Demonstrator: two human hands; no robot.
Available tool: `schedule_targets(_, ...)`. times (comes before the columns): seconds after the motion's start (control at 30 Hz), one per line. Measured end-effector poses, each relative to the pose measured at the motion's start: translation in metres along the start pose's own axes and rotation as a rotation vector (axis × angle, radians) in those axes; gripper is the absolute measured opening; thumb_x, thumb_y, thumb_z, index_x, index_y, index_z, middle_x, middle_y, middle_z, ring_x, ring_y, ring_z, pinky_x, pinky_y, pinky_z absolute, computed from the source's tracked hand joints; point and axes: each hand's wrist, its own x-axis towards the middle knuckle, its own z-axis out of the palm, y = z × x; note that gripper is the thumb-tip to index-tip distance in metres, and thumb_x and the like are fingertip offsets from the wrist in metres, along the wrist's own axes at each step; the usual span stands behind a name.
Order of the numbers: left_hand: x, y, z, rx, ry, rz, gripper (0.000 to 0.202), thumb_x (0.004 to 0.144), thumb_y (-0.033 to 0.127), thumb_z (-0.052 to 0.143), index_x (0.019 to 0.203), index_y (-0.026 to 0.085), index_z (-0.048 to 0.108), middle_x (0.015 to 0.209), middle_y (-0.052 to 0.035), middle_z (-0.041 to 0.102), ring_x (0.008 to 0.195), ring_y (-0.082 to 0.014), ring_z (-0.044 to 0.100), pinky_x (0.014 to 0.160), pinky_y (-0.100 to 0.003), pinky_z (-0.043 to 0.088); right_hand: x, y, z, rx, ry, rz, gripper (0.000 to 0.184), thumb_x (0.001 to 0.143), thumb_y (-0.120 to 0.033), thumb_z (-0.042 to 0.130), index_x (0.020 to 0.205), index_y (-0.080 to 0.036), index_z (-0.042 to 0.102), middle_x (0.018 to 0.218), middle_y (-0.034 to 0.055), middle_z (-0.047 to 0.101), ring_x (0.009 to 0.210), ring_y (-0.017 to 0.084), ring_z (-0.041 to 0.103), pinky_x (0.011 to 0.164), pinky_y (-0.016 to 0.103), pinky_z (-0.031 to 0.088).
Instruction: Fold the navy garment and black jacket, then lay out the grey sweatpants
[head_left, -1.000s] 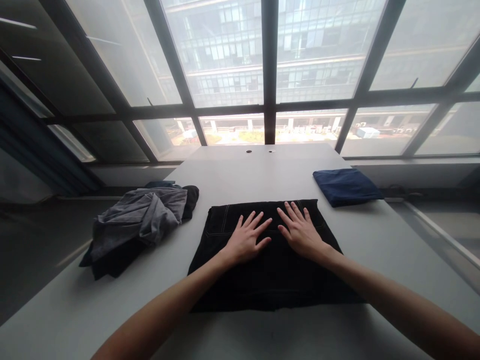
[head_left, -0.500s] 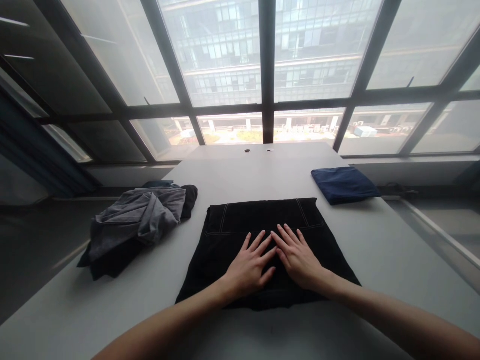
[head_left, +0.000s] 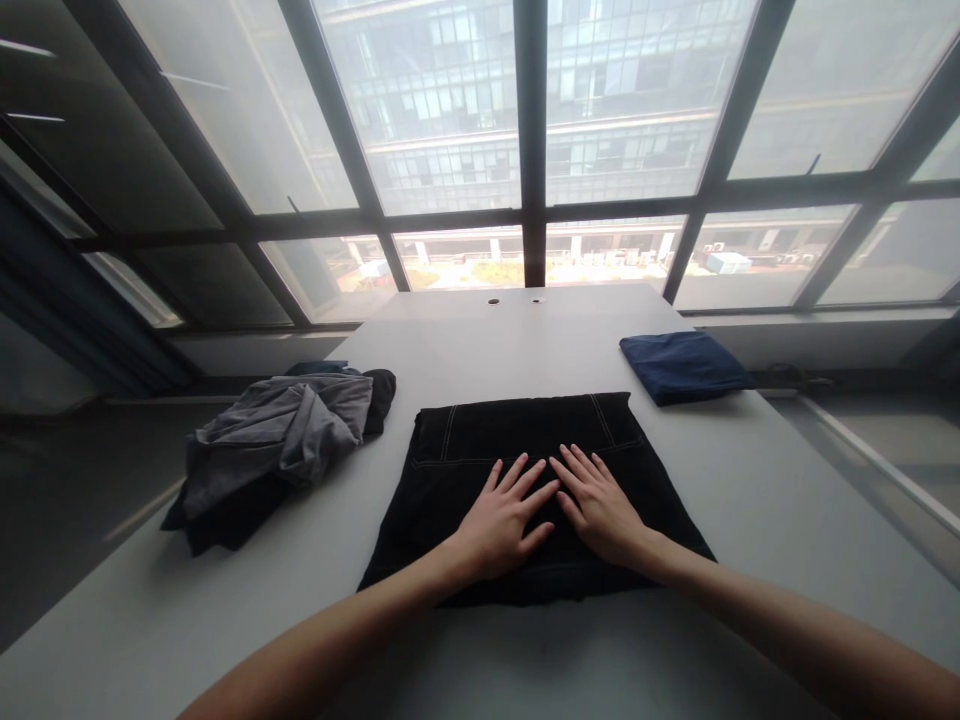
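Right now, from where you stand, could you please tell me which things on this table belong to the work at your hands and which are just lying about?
In use:
- left hand and right hand, flat and spread
- folded black denim trousers under them

Lying about:
- crumpled grey garment on a black garment
- folded navy cloth
- white table

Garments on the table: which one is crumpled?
The gray garment, heaped in loose folds at left; the black jeans under the hands and the navy one at right lie flat.
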Motion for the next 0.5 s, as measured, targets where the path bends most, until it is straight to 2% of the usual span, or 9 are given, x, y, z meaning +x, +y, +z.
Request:
schedule_targets(0.1, 0.01, -0.005, -0.013, -0.064, 0.011, -0.053, 0.061, 0.103, 0.054, 0.044, 0.16, 0.033, 0.036, 0.167, -0.0043, 0.032, 0.156, -0.028, 0.024, 0.125, -0.055, 0.025, 0.0, 0.0, 0.001, 0.002, 0.004, -0.001, 0.057, 0.104, -0.036, 0.042, 0.159, -0.021, 0.039, 0.167, 0.0078, 0.024, 0.156, 0.023, 0.019, 0.127, 0.05, 0.019)
schedule_targets(0.2, 0.03, -0.016, -0.019, -0.025, 0.113, -0.114, 0.06, 0.104, 0.051, 0.042, 0.159, 0.029, 0.037, 0.167, -0.0052, 0.032, 0.157, -0.0267, 0.022, 0.125, -0.052, 0.025, 0.0, -0.001, 0.0, -0.004, 0.009, 0.007, 0.057, 0.103, -0.035, 0.043, 0.159, -0.021, 0.041, 0.167, 0.0083, 0.025, 0.156, 0.024, 0.02, 0.127, 0.05, 0.019)
schedule_targets(0.33, 0.057, -0.037, -0.005, 0.058, 0.151, -0.198, 0.061, 0.103, 0.05, 0.042, 0.16, 0.027, 0.037, 0.169, -0.0077, 0.027, 0.157, -0.0298, 0.018, 0.125, -0.058, 0.02, 0.0, -0.002, 0.001, -0.01, 0.02, 0.012, 0.057, 0.102, -0.033, 0.043, 0.158, -0.02, 0.042, 0.167, 0.009, 0.026, 0.156, 0.024, 0.02, 0.126, 0.051, 0.021)
schedule_targets(0.43, 0.066, -0.05, 0.009, 0.09, 0.13, -0.219, 0.062, 0.102, 0.051, 0.044, 0.16, 0.027, 0.037, 0.17, -0.0074, 0.025, 0.158, -0.0306, 0.016, 0.125, -0.06, 0.017, 0.001, -0.004, 0.0, -0.015, 0.029, 0.014, 0.057, 0.101, -0.033, 0.044, 0.157, -0.021, 0.044, 0.166, 0.0092, 0.027, 0.156, 0.024, 0.022, 0.126, 0.051, 0.021)
schedule_targets(0.5, 0.07, -0.053, 0.011, 0.086, 0.133, -0.224, 0.063, 0.102, 0.051, 0.043, 0.16, 0.027, 0.036, 0.17, -0.0071, 0.025, 0.158, -0.0309, 0.017, 0.125, -0.06, 0.018, 0.001, -0.005, 0.0, -0.021, 0.027, 0.018, 0.057, 0.101, -0.033, 0.044, 0.157, -0.021, 0.044, 0.166, 0.0087, 0.027, 0.156, 0.024, 0.022, 0.126, 0.05, 0.021)
